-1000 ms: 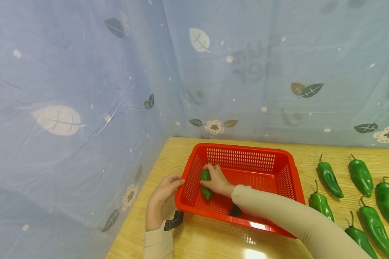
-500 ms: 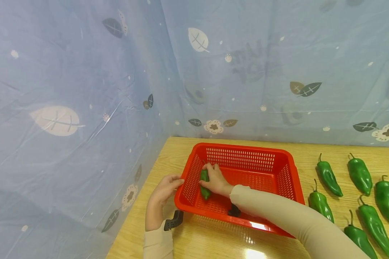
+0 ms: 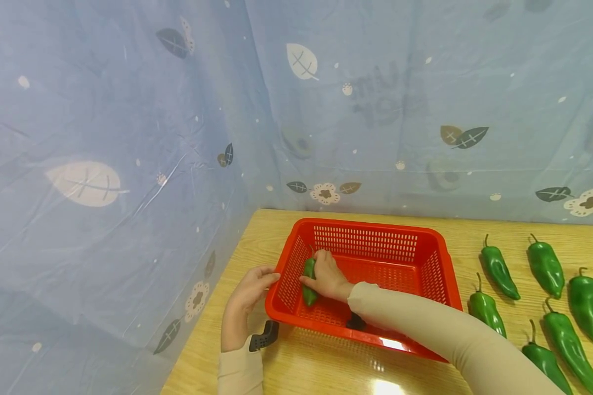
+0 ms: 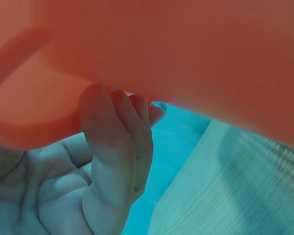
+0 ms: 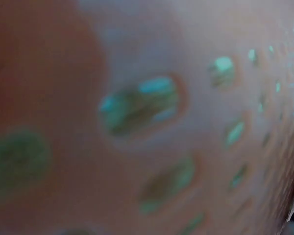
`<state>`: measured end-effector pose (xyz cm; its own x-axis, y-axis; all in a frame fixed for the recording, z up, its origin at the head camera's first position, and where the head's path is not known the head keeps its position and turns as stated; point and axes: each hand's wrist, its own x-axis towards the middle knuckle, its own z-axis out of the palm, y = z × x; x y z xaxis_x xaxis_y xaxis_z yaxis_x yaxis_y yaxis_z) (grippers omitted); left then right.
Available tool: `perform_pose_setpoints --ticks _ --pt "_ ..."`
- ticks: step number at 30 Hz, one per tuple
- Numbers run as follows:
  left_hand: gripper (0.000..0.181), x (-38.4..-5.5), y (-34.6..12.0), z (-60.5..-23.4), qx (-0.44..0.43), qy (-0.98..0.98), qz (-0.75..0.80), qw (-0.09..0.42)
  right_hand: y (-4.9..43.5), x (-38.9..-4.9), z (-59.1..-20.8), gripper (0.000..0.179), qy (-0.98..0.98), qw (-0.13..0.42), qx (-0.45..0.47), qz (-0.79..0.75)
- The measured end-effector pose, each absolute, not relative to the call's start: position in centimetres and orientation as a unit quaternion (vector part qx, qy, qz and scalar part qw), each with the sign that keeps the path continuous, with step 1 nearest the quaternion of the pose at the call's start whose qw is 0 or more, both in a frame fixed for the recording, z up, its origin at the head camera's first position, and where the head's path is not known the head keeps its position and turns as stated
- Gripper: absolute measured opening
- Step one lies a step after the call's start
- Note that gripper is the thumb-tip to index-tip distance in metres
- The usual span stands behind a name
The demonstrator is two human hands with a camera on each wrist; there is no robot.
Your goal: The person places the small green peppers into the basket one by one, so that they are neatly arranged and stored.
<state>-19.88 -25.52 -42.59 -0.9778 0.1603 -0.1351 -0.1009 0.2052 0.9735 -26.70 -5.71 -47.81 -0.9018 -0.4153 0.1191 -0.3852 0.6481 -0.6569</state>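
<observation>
A green chili pepper (image 3: 309, 295) lies lengthwise inside the red plastic basket (image 3: 375, 343), close to its left wall, stem toward the back. My right hand (image 3: 330, 277) reaches in from the right. Its thumb extends straight across the pepper, while the other fingers lie along the pepper's right side, loosened from it. At the basket's left end, my left hand (image 3: 252, 286) grips the rim. The left wrist view shows its fingers (image 4: 112, 147) curled up against the red rim (image 4: 44, 129) from below. Only blurred slotted basket wall (image 5: 196, 112) fills the right wrist view.
Several green peppers (image 3: 546, 269) lie on the wooden table (image 3: 321, 373) right of the basket. A patterned blue sheet (image 3: 375, 109) hangs behind and on the left. Black wrist mounts (image 3: 264, 336) show at both wrists.
The right hand's fingers have loosened and shifted slightly right off the pepper, which now shows more and sits a little nearer the left wall. The left hand stays at the rim.
</observation>
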Motion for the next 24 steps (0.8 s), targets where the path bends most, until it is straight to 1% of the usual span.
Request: perform_pose_setpoints --ticks 6,12,18,24 --pt "0.036 -19.9 -25.6 -42.6 0.020 0.769 0.630 0.103 -5.9 -26.7 -48.1 0.057 0.901 0.024 -0.228 -0.369" --pt "0.036 -20.0 -25.5 -42.7 0.022 0.768 0.631 0.106 -5.5 -26.7 -47.7 0.062 0.907 0.031 -0.208 -0.366" --pt "0.035 -20.1 -25.4 -42.8 0.022 0.769 0.630 0.100 -4.3 -27.3 -46.8 0.068 0.910 0.023 -0.192 -0.368" --pt "0.035 -19.9 -25.5 -42.8 0.017 0.771 0.629 0.098 -2.7 -27.9 -45.0 0.069 0.885 0.017 -0.218 -0.410"
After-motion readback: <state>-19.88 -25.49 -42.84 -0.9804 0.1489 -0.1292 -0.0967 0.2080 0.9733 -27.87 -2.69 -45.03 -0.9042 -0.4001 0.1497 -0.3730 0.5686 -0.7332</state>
